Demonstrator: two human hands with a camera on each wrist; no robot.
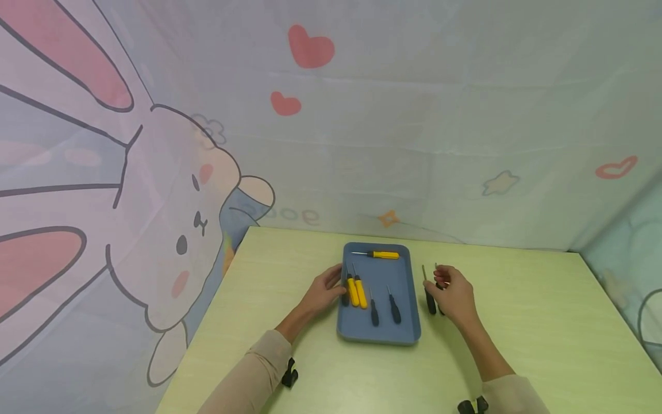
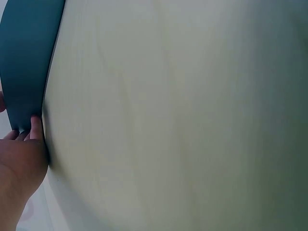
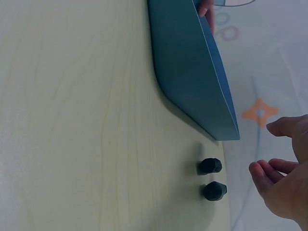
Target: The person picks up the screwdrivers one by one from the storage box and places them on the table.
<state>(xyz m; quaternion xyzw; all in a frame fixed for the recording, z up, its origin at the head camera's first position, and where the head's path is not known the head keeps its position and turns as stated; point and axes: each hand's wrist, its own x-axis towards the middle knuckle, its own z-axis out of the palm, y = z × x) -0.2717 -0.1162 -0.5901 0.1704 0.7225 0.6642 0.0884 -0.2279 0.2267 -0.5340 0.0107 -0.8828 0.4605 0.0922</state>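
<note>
My left hand [image 1: 322,292] grips the left wall of a blue-grey tray [image 1: 380,339]; in the left wrist view its fingers [image 2: 36,127] lie against the tray's outer side. To the right of the tray, my right hand [image 1: 455,293] hovers over two dark-handled screwdrivers [image 1: 430,302] lying side by side on the table. The right wrist view shows a gap between thumb and fingers, with nothing held, and the two black handle ends [image 3: 214,191] below. Inside the tray are a yellow screwdriver [image 1: 385,255] across the far end, two more yellow ones [image 1: 360,294], and dark ones [image 1: 395,309].
The light wooden table [image 1: 543,322] extends on both sides of the tray. A printed cloth [image 1: 383,126] with hearts and a rabbit hangs behind its far edge. Dark straps or clips [image 1: 289,374] sit at both wrists.
</note>
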